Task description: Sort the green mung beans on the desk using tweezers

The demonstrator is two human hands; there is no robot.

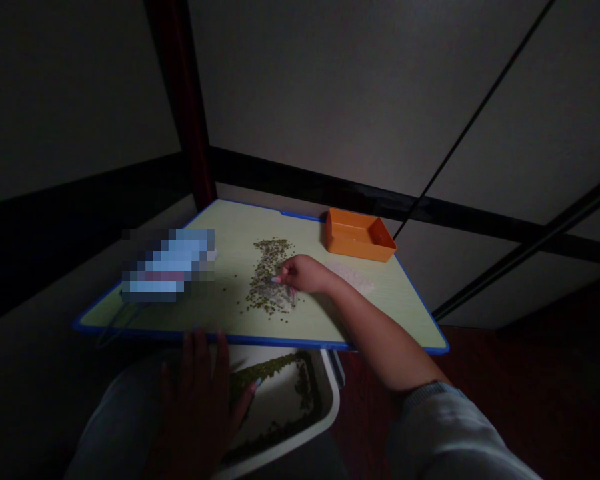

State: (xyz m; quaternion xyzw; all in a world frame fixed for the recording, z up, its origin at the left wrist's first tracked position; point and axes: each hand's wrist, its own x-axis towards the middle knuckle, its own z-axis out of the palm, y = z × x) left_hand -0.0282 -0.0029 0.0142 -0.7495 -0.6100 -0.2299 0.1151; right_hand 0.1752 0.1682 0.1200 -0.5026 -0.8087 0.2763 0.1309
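Note:
A loose patch of small green grains or bits (267, 267), mixed with something greyish, is spread over the pale table top (235, 223). Over its right side is my right hand (303, 273), with thumb and fingers pinched together at the patch; whatever lies between them is too small to make out. My left hand (205, 380) is in shadow below the table's front edge, its fingers stretched and apart. It is over the left part of a white tub (330, 400), where more green bits line the sides and bottom.
An orange box (363, 250) stands at the table's back right corner. In front of it lies a pale pile of fine bits (353, 277). A lit screen, blurred out (170, 263), is at the left. Dark panelled walls (320, 87) rise behind the table.

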